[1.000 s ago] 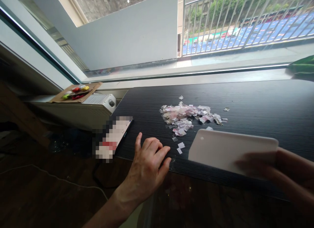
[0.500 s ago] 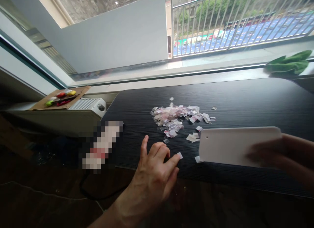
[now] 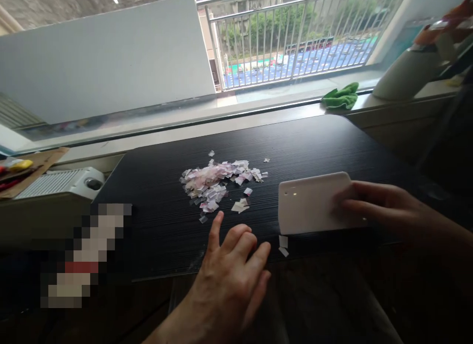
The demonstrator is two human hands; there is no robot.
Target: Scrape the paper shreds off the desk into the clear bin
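My left hand (image 3: 236, 265) is over the near edge of the dark table (image 3: 155, 186). Its fingers are apart and partly bent, with nothing visible in them. My right hand (image 3: 384, 203) grips a white rectangular tray (image 3: 310, 206) by its right end; the thumb side is partly blurred. Two small paper scraps (image 3: 283, 242) lie at the tray's lower left corner, near the table edge. Beyond my left fingers is a pile of cut paper scraps (image 3: 210, 181), whitish and pinkish. A few loose scraps (image 3: 240, 205) rest between the pile and the tray.
A green cloth (image 3: 340, 96) and a pale bottle with an orange top (image 3: 406, 73) stand by the window. At left are a white radiator (image 3: 70, 182), cardboard (image 3: 44, 171) with colourful items, and a pixelated object (image 3: 92, 250).
The view has swung right. A scrap that was at my left index fingertip now appears beside another at the tray's corner. My left fingertips are free of it.
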